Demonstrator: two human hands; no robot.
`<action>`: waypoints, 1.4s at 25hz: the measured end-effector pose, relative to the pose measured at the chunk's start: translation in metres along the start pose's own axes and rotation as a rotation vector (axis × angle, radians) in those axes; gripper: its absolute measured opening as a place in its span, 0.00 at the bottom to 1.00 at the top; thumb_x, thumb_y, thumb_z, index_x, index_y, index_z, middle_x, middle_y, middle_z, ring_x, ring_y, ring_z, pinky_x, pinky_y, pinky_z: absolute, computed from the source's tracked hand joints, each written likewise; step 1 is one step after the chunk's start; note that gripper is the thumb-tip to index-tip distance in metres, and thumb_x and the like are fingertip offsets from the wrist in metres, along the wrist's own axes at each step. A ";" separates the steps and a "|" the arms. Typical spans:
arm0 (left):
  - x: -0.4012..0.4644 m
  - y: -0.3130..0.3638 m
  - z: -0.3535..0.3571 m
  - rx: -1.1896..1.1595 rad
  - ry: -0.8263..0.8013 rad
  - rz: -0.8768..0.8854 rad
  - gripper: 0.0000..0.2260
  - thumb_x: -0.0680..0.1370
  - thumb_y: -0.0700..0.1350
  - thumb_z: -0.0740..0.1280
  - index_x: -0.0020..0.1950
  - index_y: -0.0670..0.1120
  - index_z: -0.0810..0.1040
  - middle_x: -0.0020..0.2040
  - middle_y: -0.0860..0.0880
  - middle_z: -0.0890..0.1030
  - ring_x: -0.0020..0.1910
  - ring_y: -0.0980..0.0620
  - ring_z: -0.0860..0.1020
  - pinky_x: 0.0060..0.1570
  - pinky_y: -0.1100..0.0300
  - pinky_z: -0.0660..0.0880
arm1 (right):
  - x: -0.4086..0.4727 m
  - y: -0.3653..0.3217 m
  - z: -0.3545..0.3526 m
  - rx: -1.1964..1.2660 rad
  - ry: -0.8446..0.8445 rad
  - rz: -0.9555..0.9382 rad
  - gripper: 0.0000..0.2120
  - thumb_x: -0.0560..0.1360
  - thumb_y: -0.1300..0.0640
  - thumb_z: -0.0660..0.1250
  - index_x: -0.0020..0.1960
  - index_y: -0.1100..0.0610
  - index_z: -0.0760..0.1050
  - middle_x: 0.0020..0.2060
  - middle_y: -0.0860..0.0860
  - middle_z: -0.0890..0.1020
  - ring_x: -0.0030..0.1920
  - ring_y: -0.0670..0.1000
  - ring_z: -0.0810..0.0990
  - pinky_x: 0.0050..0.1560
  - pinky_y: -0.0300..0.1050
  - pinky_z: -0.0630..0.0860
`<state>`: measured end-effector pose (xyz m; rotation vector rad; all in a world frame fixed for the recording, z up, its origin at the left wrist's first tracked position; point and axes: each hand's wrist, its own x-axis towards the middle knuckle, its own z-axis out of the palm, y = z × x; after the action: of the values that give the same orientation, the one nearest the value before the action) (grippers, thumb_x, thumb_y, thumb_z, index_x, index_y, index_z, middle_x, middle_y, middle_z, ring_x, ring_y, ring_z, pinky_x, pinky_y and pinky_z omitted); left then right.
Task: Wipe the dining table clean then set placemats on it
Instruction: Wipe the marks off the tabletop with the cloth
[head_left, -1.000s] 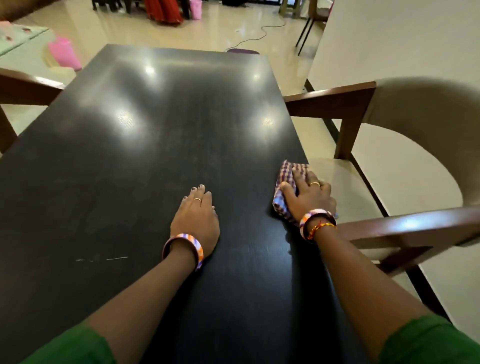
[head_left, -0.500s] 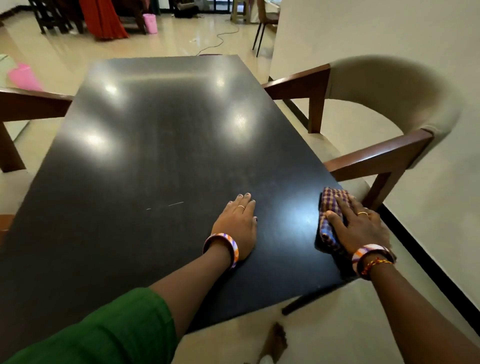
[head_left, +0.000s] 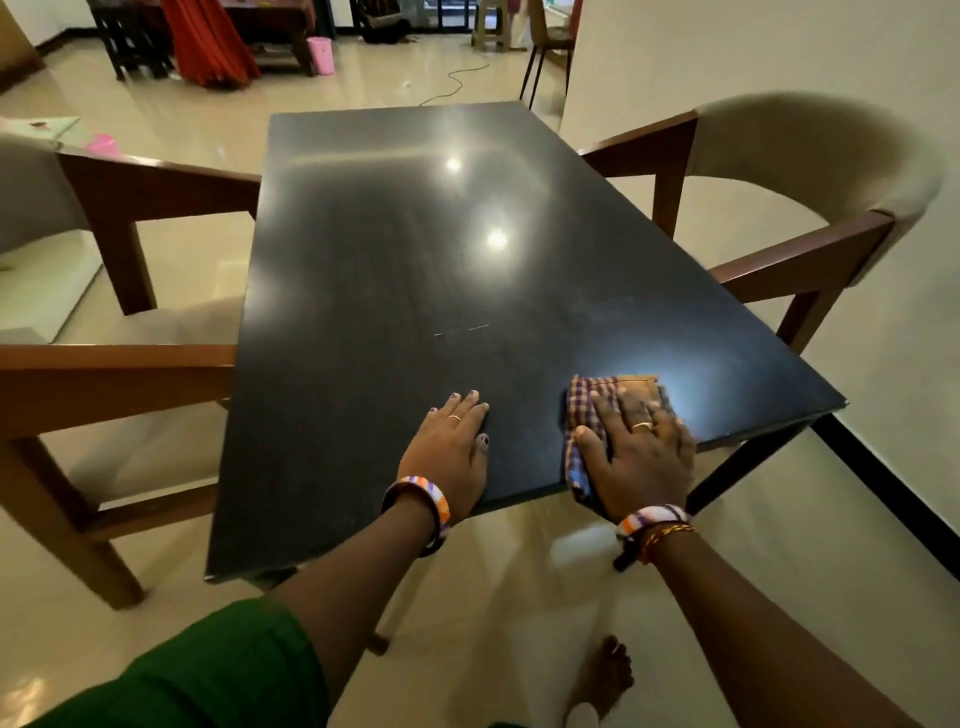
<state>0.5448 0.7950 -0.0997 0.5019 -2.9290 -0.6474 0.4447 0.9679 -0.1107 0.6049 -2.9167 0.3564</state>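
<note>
Hands: right hand lies flat, fingers spread, pressing the cloth onto the bench at its near right corner, likely to keep full contact for the wipe; left hand rests open, palm down, beside it, apparently bracing. No placemats in view, so wiping step in hand

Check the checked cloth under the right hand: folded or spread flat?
Folded. The purple checked cloth sits bunched in layers under the flat right hand, covering only a small patch near the dark rectangular table's near edge.
</note>
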 end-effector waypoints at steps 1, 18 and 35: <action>-0.008 -0.009 -0.004 -0.007 0.041 -0.034 0.20 0.81 0.44 0.52 0.74 0.47 0.60 0.76 0.50 0.59 0.76 0.52 0.55 0.74 0.59 0.48 | -0.008 -0.017 0.002 -0.004 -0.010 -0.057 0.31 0.72 0.37 0.46 0.65 0.50 0.74 0.63 0.56 0.77 0.64 0.63 0.72 0.64 0.61 0.64; -0.074 -0.105 -0.054 0.139 0.247 -0.484 0.20 0.79 0.41 0.59 0.70 0.41 0.66 0.72 0.42 0.67 0.73 0.46 0.64 0.72 0.52 0.57 | -0.019 -0.173 0.022 0.069 -0.352 -0.746 0.39 0.66 0.31 0.34 0.74 0.40 0.53 0.76 0.47 0.57 0.76 0.55 0.51 0.73 0.57 0.42; 0.199 -0.143 -0.064 0.063 0.300 -0.567 0.19 0.80 0.40 0.57 0.71 0.43 0.66 0.74 0.46 0.65 0.74 0.48 0.61 0.73 0.56 0.55 | 0.359 -0.119 0.082 -0.048 -0.251 -0.151 0.27 0.77 0.37 0.49 0.74 0.41 0.54 0.76 0.51 0.57 0.75 0.60 0.51 0.74 0.60 0.44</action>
<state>0.4109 0.5798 -0.0974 1.3330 -2.5225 -0.4702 0.1590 0.7070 -0.0990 0.9171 -3.0766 0.2051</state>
